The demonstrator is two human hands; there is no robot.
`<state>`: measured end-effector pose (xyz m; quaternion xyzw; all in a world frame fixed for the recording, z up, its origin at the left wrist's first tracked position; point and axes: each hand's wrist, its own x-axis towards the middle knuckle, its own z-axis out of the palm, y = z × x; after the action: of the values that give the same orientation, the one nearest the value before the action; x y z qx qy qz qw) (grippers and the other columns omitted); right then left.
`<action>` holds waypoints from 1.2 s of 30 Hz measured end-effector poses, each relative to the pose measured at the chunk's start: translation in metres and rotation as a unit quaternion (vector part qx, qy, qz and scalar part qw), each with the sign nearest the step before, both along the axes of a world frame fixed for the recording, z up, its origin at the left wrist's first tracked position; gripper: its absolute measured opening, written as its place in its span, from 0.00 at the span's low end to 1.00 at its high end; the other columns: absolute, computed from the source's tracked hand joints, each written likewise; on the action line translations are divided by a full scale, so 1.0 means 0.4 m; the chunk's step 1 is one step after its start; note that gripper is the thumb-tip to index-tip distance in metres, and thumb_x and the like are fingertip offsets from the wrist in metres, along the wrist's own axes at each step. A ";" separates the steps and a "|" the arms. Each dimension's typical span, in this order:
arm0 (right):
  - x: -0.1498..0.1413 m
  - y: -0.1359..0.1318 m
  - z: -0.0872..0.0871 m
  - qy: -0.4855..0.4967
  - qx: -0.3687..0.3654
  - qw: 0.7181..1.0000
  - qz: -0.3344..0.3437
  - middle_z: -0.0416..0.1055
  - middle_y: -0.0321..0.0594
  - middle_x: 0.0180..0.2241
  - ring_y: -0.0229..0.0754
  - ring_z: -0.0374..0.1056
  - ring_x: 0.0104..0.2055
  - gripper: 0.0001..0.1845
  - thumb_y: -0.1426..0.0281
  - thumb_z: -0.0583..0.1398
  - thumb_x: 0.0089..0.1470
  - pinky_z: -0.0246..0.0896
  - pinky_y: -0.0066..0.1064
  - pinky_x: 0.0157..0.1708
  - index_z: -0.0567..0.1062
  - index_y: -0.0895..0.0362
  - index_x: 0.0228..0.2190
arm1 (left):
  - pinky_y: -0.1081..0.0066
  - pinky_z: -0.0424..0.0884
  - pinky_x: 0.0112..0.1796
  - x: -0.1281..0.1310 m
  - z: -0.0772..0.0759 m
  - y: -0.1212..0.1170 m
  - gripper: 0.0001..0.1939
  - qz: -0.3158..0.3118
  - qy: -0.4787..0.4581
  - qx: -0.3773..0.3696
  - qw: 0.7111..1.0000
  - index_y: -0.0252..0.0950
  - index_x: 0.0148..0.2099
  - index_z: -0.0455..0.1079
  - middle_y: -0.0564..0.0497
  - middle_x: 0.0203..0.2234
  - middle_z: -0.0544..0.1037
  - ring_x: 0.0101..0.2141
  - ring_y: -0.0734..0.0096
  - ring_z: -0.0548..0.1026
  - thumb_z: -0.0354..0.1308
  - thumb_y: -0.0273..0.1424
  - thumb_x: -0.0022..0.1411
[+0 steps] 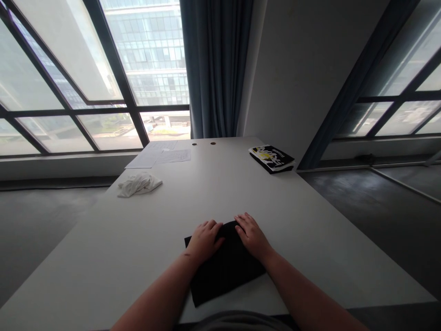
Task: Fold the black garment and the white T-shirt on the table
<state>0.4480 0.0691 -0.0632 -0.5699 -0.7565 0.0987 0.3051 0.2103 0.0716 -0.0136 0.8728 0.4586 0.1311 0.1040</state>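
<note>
The black piece, seemingly cloth, lies at the near end of the bench; the left hand and right hand rest on its far edge, though whether each grip pinches or merely presses, I cannot tell. It is probably light, pliable and hardly fragile; opposite edges look the best hold

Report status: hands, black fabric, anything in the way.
Left hand, right hand on black fabric, near far edge. Fabric on white table. Crumpled white cloth, black-covered book farther off, apart.
</note>
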 end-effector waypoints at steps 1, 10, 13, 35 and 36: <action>0.000 0.002 -0.004 0.005 -0.003 1.000 -0.003 0.71 0.51 0.60 0.56 0.57 0.69 0.24 0.63 0.52 0.67 0.52 0.54 0.70 0.76 0.58 0.58 | 0.57 0.70 0.54 0.000 0.002 0.000 0.23 -0.006 -0.001 0.006 1.000 0.42 0.64 0.67 0.45 0.52 0.77 0.51 0.55 0.75 0.60 0.36 0.69; 0.013 -0.020 0.035 0.204 -0.050 0.976 0.051 0.73 0.42 0.57 0.49 0.71 0.57 0.29 0.68 0.60 0.58 0.65 0.47 0.60 0.70 0.47 0.60 | 0.58 0.71 0.52 -0.001 -0.004 -0.002 0.23 -0.031 -0.008 0.034 0.999 0.43 0.64 0.67 0.46 0.50 0.76 0.49 0.57 0.75 0.60 0.34 0.69; 0.011 -0.028 0.041 0.302 -0.076 0.948 0.062 0.74 0.40 0.52 0.46 0.73 0.51 0.28 0.68 0.63 0.56 0.67 0.43 0.56 0.71 0.47 0.58 | 0.59 0.71 0.51 0.000 -0.002 -0.005 0.21 -0.004 -0.016 0.022 1.000 0.42 0.62 0.67 0.46 0.50 0.76 0.50 0.57 0.75 0.60 0.37 0.69; 0.022 -0.035 0.114 0.443 -0.343 0.800 0.213 0.70 0.39 0.63 0.51 0.68 0.62 0.37 0.59 0.68 0.59 0.59 0.47 0.64 0.65 0.42 0.67 | 0.65 0.68 0.43 -0.023 0.015 0.019 0.15 0.145 0.020 -0.054 0.988 0.39 0.48 0.67 0.46 0.41 0.82 0.44 0.57 0.81 0.43 0.41 0.79; 0.024 -0.037 0.116 0.424 -0.335 0.813 0.219 0.68 0.39 0.64 0.51 0.65 0.64 0.37 0.59 0.68 0.59 0.56 0.48 0.67 0.66 0.43 0.66 | 0.65 0.68 0.43 -0.023 0.017 0.019 0.15 0.147 0.019 -0.054 0.987 0.39 0.48 0.67 0.45 0.41 0.82 0.44 0.57 0.81 0.43 0.40 0.79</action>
<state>0.4576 0.0544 -0.0169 -0.3575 -0.5776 0.6417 0.3561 0.2012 0.0792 -0.0069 0.7912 0.5903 0.1034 0.1221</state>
